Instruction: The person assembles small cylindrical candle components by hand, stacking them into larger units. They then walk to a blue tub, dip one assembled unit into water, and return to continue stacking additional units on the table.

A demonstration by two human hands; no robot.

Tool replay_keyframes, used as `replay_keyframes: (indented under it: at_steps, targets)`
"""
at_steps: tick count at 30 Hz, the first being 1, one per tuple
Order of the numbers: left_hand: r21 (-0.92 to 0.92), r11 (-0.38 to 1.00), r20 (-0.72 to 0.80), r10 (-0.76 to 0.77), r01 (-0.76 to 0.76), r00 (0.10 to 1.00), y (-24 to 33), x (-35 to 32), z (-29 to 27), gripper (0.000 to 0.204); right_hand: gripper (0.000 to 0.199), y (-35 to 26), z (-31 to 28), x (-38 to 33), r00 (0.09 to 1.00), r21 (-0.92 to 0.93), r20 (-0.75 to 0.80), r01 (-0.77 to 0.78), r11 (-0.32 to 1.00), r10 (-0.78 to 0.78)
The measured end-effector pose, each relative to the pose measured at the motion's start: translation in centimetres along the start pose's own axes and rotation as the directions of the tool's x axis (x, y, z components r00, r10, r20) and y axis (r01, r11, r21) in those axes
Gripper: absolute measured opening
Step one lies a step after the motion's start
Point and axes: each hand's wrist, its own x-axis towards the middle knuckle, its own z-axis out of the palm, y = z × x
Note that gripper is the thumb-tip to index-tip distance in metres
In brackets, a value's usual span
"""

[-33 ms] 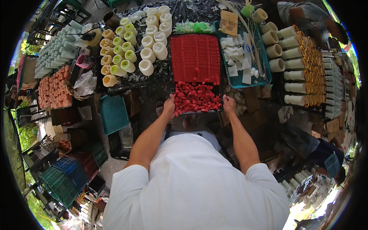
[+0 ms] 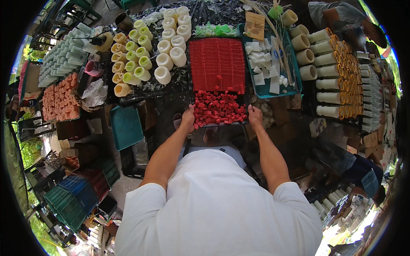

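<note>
A dark shallow tray (image 2: 246, 98) lies in front of me, its near end toward my body. Scored red wax (image 2: 217, 62) covers its far part as a flat slab. Loose red cubes (image 2: 220, 109) are heaped over the near part, and a few sit on the slab's near edge. My left hand (image 2: 188, 118) is closed around the tray's left side near the front corner. At the opposite side, my right hand (image 2: 255, 117) grips the right edge, fingers curled. The fingertips under the tray are hidden.
White and green candle cylinders (image 2: 164, 55) stand left of the tray. On its right is a teal tray (image 2: 265, 94) with white pieces; beyond lie rows of pale tubes (image 2: 329, 83). Salmon blocks (image 2: 62, 100) sit far left. Another person (image 2: 341, 15) is at the upper right.
</note>
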Motion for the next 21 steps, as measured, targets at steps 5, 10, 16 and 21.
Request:
replay_keyframes:
  at_steps: [5,10,16,21]
  targets:
    - [-0.19,0.972,0.162,-0.107,0.137,0.981,-1.1,1.5,-3.0,0.063,0.041,-1.4,-1.4,0.1,1.0,-0.082,-0.021,-0.005,0.997,0.003]
    - [0.213,0.977,-0.039,-0.024,0.032,0.999,-0.9,0.8,-5.0,0.054,0.022,-0.5,-3.1,-2.5,0.949,-0.259,-0.23,0.154,0.954,-0.216]
    - [0.717,0.17,0.486,0.573,-0.676,0.66,6.0,-11.6,4.6,0.036,0.009,-11.2,-4.2,-8.5,0.724,-0.376,0.321,0.689,0.619,-0.61]
    - [0.569,-0.332,0.816,0.338,-0.752,0.469,6.0,-12.0,5.7,0.012,0.009,-17.3,-1.1,-11.6,0.575,-0.099,0.413,0.8,0.592,-0.707]
